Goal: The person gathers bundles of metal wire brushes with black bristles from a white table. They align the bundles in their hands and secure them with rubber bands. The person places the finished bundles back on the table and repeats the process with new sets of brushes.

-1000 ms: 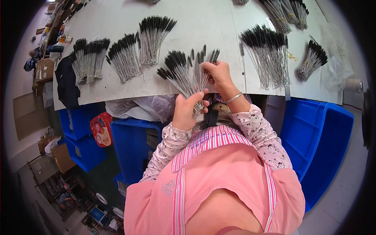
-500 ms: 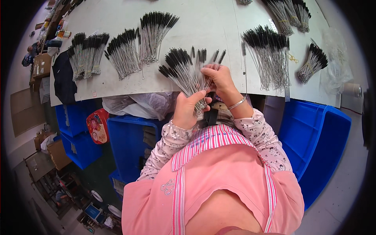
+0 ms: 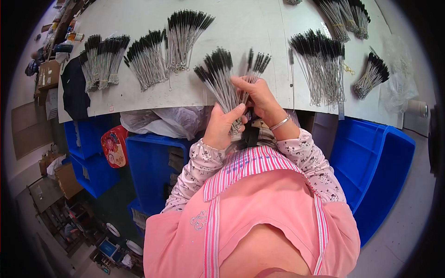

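My left hand (image 3: 221, 126) is closed round the looped wire ends of a fanned bunch of black-bristled wire brushes (image 3: 221, 85). Their bristle heads point away from me, over the table's near edge. My right hand (image 3: 259, 96) pinches the stems of a smaller group of the same brushes (image 3: 259, 65), which leans to the right of the main bunch. A narrow gap parts the two groups at the bristle heads, while their lower ends come together near my left hand. The right fingertips partly hide the stems.
On the white table (image 3: 250, 23), brush piles (image 3: 147, 60) lie to the left and a large pile (image 3: 320, 69) to the right. A banded bundle (image 3: 371, 76) rests beside clear plastic (image 3: 398, 69). Blue bins (image 3: 366, 162) stand below, with a white plastic bag (image 3: 162, 121) at the left.
More brushes have gathered into the right-hand group, and it stands further apart from the main bunch. The main bunch's heads have risen a little. Both hands stay nearly in place.
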Available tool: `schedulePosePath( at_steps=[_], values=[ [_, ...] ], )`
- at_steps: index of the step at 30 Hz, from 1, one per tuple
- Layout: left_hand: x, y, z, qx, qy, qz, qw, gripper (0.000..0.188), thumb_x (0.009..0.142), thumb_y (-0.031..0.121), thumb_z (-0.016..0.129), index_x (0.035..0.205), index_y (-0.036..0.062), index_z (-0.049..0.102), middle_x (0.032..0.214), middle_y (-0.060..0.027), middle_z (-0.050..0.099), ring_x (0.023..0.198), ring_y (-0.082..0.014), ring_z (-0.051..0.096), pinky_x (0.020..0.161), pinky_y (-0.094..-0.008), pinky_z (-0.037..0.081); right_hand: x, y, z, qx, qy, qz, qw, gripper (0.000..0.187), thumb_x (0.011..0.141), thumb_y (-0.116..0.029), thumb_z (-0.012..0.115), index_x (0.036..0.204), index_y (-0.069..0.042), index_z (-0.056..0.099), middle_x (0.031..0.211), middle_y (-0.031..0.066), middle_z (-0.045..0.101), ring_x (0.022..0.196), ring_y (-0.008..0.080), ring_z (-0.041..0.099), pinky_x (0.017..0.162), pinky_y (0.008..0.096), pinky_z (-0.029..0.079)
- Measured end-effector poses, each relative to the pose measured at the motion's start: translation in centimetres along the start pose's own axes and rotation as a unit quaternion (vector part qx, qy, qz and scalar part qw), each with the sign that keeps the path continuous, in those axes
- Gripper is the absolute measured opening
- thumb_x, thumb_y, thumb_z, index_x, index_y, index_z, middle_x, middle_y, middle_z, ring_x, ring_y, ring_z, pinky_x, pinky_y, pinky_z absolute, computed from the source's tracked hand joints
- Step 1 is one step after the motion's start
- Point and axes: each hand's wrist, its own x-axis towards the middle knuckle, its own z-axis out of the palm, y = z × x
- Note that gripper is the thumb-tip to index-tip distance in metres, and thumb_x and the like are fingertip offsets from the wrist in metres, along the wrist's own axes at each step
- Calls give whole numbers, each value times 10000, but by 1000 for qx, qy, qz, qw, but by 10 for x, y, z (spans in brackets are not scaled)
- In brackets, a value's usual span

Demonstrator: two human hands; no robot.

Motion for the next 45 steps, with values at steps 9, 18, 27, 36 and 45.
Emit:
schedulePosePath(
  at_steps=[9, 18, 27, 36, 45],
  values=[
    [-3, 6, 8, -21, 47, -9, 999, 286, 896, 126, 607, 1148, 79, 478, 919, -56, 617, 654, -148, 621, 461, -247, 467, 4, 7, -4, 75, 24, 10, 997, 207, 774, -207, 750, 831, -41, 641, 681, 6, 581, 557, 91, 532, 478, 225, 395],
    [10, -17, -2, 28, 55, 58, 996, 320, 897, 140, 615, 1173, 117, 453, 908, -20, 596, 614, -126, 606, 426, -231, 451, -2, 8, 8, 30, 7, -49, 998, 181, 772, -184, 747, 807, -45, 637, 644, -14, 560, 518, 64, 492, 457, 199, 366],
    [10, -14, -2, 21, 61, 56, 996, 314, 928, 174, 583, 1198, 106, 437, 965, -33, 591, 625, -131, 605, 473, -254, 492, -11, 2, 12, -14, 45, -68, 997, 101, 794, -118, 696, 790, -36, 638, 630, -24, 562, 477, 62, 479, 427, 207, 362],
    [12, -17, 4, -53, 85, 108, 989, 374, 922, 35, 529, 1282, 29, 428, 1126, -72, 585, 945, -145, 597, 801, -292, 514, 3, 24, 1, 40, 94, -121, 987, 81, 809, -107, 642, 806, -27, 648, 664, -12, 585, 470, 71, 492, 414, 213, 363],
    [14, -22, 5, -25, 70, 149, 986, 414, 878, -34, 551, 1273, 31, 444, 1138, -72, 586, 968, -164, 601, 831, -306, 511, -3, 16, 6, 25, 66, -86, 994, 149, 785, -94, 702, 882, -1, 639, 738, 46, 632, 569, 108, 569, 485, 225, 440]
  ],
)
